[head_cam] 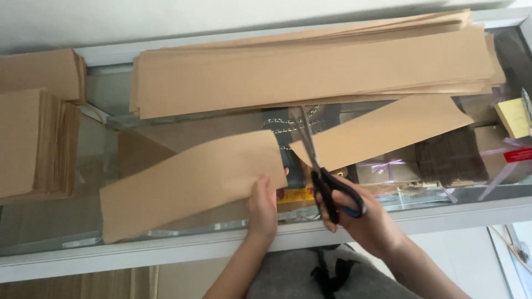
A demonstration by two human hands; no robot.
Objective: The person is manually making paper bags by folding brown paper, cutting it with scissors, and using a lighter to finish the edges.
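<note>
Scissors (pixel 327 177) with black handles and a blue inner loop sit in the right hand (pixel 363 218), whose fingers are clenched through the handle loops. The blades point away from the person, toward the far edge of the bench (pixel 465 213), and stand in the gap between two pieces of brown paper.

The left hand (pixel 263 207) is grasping the left brown strip (pixel 188 185) at its near right corner, thumb on top. That strip runs slanted from the middle of the bench down toward the near left edge, its far right end lifted. The right brown strip (pixel 382 133) lies on the other side of the blades, tilting up toward the right end of the bench; its cut end is touching or just beside the blades.

Behind both pieces, along the far edge, lies a long stack of brown paper sheets (pixel 310 66) that spans most of the width. At the left end of the bench sit two piles of shorter brown pieces (pixel 33 133), one behind the other.

The bench has a glass top, and through it show small boxes tied with pale ribbon (pixel 388 166), a dark bundle, and a yellow and red package just beneath the left hand. A yellow pad (pixel 512 117) lies near the right end. The person's grey garment (pixel 299 277) shows at the near edge.
</note>
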